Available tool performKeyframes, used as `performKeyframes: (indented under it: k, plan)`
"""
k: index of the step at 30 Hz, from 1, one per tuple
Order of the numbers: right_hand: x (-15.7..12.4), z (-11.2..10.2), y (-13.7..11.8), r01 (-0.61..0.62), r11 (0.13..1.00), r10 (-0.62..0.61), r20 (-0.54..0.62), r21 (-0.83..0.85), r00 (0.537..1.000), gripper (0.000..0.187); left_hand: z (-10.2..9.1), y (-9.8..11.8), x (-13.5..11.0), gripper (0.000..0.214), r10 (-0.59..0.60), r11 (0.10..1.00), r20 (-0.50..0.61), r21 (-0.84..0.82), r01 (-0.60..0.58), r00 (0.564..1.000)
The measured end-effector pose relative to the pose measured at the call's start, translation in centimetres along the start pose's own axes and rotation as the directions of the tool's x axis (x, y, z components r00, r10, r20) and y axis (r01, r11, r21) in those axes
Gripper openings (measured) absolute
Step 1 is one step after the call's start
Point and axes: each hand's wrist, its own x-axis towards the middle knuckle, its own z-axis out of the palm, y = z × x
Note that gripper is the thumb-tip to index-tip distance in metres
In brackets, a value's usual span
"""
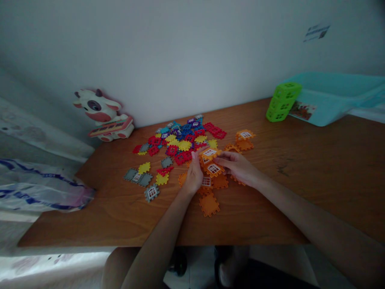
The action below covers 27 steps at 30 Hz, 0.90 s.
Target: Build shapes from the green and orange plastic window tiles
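Between my two hands, just above the table, are joined orange building tiles (pixel 213 169) with white window inserts. My left hand (pixel 195 175) grips their left side, thumb pointing up. From the right, my right hand (pixel 236 165) pinches their edge with bent fingers. Under and around the hands lie more orange tiles; one plain orange tile (pixel 209 204) sits closest to me. Behind, an arched orange piece (pixel 232 148) and an orange window tile (pixel 245 135) lie to the right. Part of the orange pile is hidden by my hands.
A mixed pile of red, blue, yellow and purple tiles (pixel 183 138) spreads behind my hands. Grey tiles (pixel 137 177) lie left. A green tile tower (pixel 283 102) stands before a turquoise bin (pixel 339 92). A toy cow with keyboard (pixel 104 114) and a plastic bag (pixel 42 186) are left.
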Motion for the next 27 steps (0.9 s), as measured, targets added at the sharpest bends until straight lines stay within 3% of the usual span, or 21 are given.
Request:
performKeyframes:
  k: [3,6,9,13,16,18,24,27]
  plan:
    - [0.1,-0.7,-1.1,0.068,0.995,-0.065,-0.053,0.066,0.996,0.028,-0.2,-0.5,0.3,0.075,-0.001,0.998,-0.043,-0.06,-0.001,0.999]
    - [0.4,-2.0,-2.9,0.2,0.968,-0.159,-0.244,0.154,0.957,0.024,-0.5,-0.6,0.6,0.066,0.01,0.997,-0.072,-0.078,-0.015,0.997]
    - [0.6,-3.8,-4.9,0.35,0.929,-0.264,-0.449,0.119,0.854,0.017,-0.6,-0.6,0.8,0.056,-0.003,0.998,-0.076,-0.069,-0.002,0.997]
    - [0.7,-6.7,-6.9,0.403,0.915,-0.311,-0.627,0.005,0.714,0.008,-0.7,-0.6,0.7,0.052,-0.026,0.998,-0.074,-0.054,0.022,0.997]
    - [0.8,-9.1,-7.6,0.367,0.924,-0.325,-0.735,-0.112,0.595,0.012,-0.7,-0.7,0.8,0.052,-0.018,0.998,-0.078,-0.059,0.013,0.997]
    - [0.8,-10.7,-7.6,0.304,0.935,-0.328,-0.773,-0.183,0.543,0.012,-0.8,-0.8,0.8,0.051,-0.013,0.998,-0.086,-0.067,0.007,0.996]
    - [0.6,-14.5,-6.8,0.043,0.914,-0.374,-0.798,-0.403,0.473,0.011,-1.0,-0.9,0.9,0.048,-0.02,0.997,-0.1,-0.08,0.012,0.995]
    - [0.7,-15.9,-6.2,-0.051,0.873,-0.405,-0.781,-0.484,0.476,0.014,-0.9,-0.8,0.9,0.047,-0.02,0.997,-0.108,-0.072,0.012,0.994]
